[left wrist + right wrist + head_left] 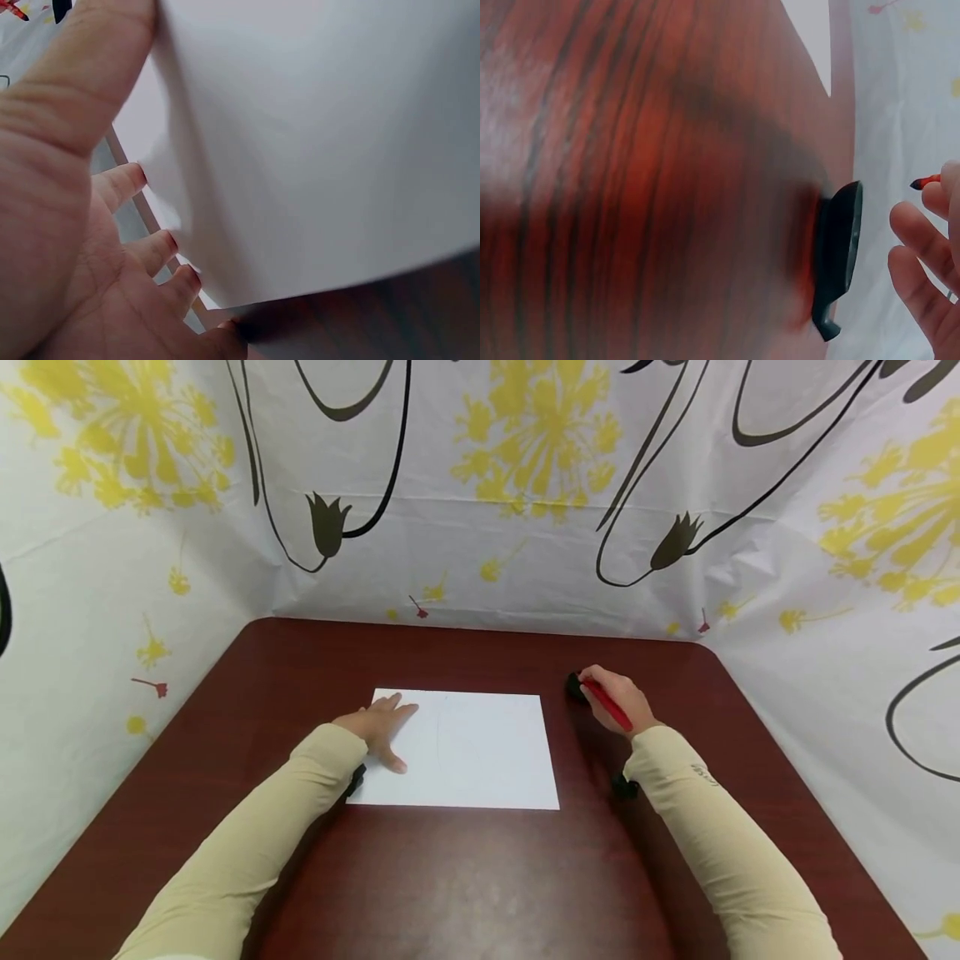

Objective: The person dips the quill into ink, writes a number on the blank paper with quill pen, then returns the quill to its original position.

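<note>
A white sheet of paper (465,752) lies flat at the middle of the table. My left hand (382,731) rests on its left side, fingers and thumb spread; in the left wrist view the fingertips (161,244) touch along the edge of the sheet. Right of the paper, my right hand (618,697) pinches a red pen-shaped tool (607,704). Its dark pointed tip (916,184) shows in the right wrist view; whether it is a pen or a brush I cannot tell. Beside that hand sits a small black dish (575,687) with a short projection.
The dark red-brown table (465,877) has rounded far corners. White cloth (420,560) with yellow and dark flower prints hangs behind it and along both sides. Black wrist devices show under the left sleeve (330,752) and the right sleeve (675,777).
</note>
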`<state>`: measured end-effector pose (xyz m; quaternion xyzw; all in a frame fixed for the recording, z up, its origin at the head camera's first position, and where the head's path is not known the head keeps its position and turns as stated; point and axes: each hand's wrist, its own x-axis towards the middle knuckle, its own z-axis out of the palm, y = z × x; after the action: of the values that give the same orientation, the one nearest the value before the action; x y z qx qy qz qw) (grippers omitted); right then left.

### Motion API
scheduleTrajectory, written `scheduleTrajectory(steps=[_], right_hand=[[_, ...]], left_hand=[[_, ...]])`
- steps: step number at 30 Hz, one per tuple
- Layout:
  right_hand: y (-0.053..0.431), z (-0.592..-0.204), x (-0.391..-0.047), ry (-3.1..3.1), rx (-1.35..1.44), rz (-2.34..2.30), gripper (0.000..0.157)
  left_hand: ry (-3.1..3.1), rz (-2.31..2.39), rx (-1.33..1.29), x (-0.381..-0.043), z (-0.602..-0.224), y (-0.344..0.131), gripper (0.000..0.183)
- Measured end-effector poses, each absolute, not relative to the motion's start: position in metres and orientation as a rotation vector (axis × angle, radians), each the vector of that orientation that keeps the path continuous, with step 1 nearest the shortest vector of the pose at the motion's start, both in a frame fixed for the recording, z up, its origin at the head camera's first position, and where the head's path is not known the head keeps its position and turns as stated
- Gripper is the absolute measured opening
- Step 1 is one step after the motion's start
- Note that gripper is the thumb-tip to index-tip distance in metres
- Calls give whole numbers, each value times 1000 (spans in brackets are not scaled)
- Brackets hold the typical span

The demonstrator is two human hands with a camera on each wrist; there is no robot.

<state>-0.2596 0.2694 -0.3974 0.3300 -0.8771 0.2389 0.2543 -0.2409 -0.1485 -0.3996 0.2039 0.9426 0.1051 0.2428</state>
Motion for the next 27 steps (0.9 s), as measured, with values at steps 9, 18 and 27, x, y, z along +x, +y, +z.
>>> scheduleTrajectory(steps=[9, 18, 27], right_hand=[[283, -404, -262, -2584, 711, 418, 16], [298, -411, -276, -2643, 713, 326, 24], [310, -415, -282, -2690, 659, 239, 20]], left_hand=[[2579, 311, 558, -242, -405, -151, 116], [2571, 319, 559, -241, -400, -150, 116], [2565, 315, 531, -241, -399, -149, 117]])
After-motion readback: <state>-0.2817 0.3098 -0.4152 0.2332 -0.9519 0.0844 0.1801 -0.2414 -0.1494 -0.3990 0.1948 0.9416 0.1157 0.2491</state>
